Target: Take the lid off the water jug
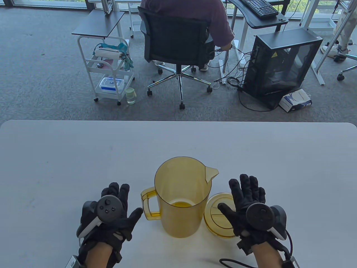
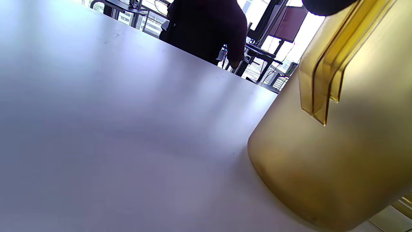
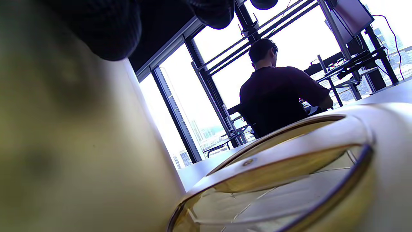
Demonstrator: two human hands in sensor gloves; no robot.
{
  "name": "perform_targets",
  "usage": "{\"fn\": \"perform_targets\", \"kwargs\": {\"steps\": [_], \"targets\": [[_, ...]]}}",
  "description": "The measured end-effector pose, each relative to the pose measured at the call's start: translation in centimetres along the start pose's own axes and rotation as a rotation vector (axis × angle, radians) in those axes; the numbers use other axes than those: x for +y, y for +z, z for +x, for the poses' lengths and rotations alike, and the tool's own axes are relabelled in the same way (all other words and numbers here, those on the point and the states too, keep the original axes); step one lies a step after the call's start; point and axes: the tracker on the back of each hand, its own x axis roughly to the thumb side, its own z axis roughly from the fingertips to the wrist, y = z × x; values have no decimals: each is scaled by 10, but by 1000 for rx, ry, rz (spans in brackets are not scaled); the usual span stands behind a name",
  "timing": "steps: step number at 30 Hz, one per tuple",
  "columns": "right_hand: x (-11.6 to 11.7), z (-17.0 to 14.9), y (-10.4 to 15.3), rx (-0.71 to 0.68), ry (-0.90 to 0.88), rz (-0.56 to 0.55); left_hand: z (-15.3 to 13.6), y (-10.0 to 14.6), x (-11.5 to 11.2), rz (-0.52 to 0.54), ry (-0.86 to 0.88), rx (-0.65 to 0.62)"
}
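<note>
A translucent yellow water jug (image 1: 181, 195) stands upright on the white table (image 1: 83, 156), its top uncovered, handle to the left and spout at the far right. Its round yellow lid (image 1: 216, 216) lies flat on the table just right of the jug. My left hand (image 1: 117, 208) hovers left of the handle with fingers spread, holding nothing. My right hand (image 1: 246, 199) is spread above the lid's right side, holding nothing. The left wrist view shows the jug (image 2: 338, 145) body and handle close up. In the right wrist view the lid (image 3: 289, 180) fills the lower part, with fingertips (image 3: 106, 29) at the top.
Beyond the table's far edge a person sits in an office chair (image 1: 178, 47) with their back to me. A white cart (image 1: 110, 69) stands at the left and a black computer case (image 1: 281, 64) at the right.
</note>
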Motion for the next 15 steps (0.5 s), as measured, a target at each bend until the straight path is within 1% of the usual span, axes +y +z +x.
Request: {"fn": "perform_targets", "kwargs": {"steps": [2, 3, 6, 10, 15], "targets": [[2, 0, 0, 2, -4, 12, -5, -3, -3, -7, 38, 4], [3, 1, 0, 0, -12, 18, -7, -6, -6, -27, 59, 15], [6, 3, -1, -6, -7, 27, -10, -8, -8, -61, 63, 27], [8, 5, -1, -11, -9, 36, -11, -7, -6, -40, 85, 21], [9, 5, -1, -14, -15, 51, -10, -8, -8, -50, 70, 18]]}}
